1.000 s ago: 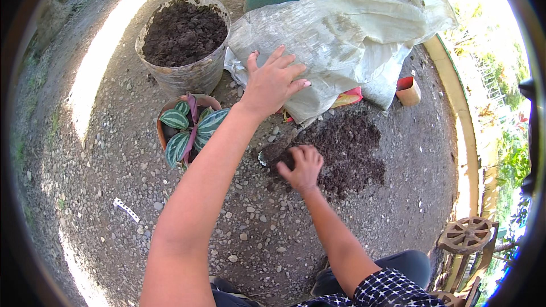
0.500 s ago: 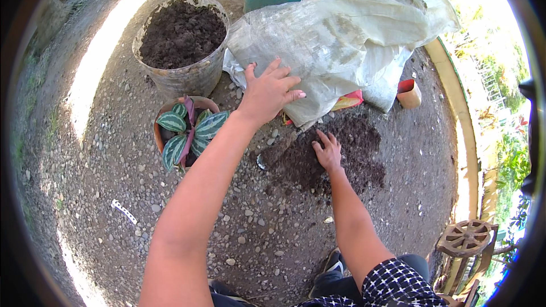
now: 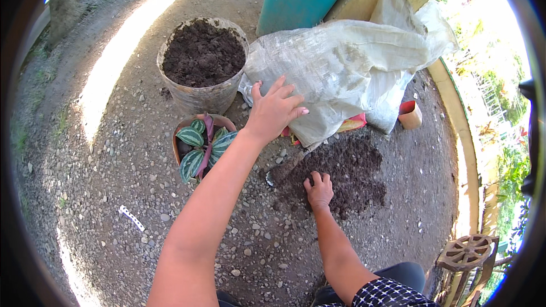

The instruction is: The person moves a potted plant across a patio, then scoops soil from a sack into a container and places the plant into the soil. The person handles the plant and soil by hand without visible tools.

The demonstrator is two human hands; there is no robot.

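Note:
My left hand (image 3: pixel 276 109), fingers spread, is at the near-left part of a large white woven sack (image 3: pixel 341 59); I cannot tell whether it presses on it. My right hand (image 3: pixel 319 191) is at the near-left edge of a dark soil patch (image 3: pixel 355 173) on the ground. Its fingers are curled down into the soil, and the fingertips are partly hidden. Just left of the soil lies a dirt-covered, narrow object with a pale rounded end (image 3: pixel 271 179), its kind unclear. A potted plant (image 3: pixel 205 145) with striped green and purple leaves stands left of my left forearm.
A whitish bucket (image 3: pixel 207 92) full of dark soil stands behind the plant. Beyond the sack is a teal bin (image 3: pixel 301 0). A small reddish container (image 3: pixel 410 115) stands right of the sack. A white perforated strip (image 3: pixel 131 218) lies on the gravel; a wooden wheel (image 3: pixel 467 251) is at lower right.
My right hand has drawn back toward me across the soil, and its fingers have curled. My left hand stays spread at the sack. The whole view has shifted, with more of the teal bin showing.

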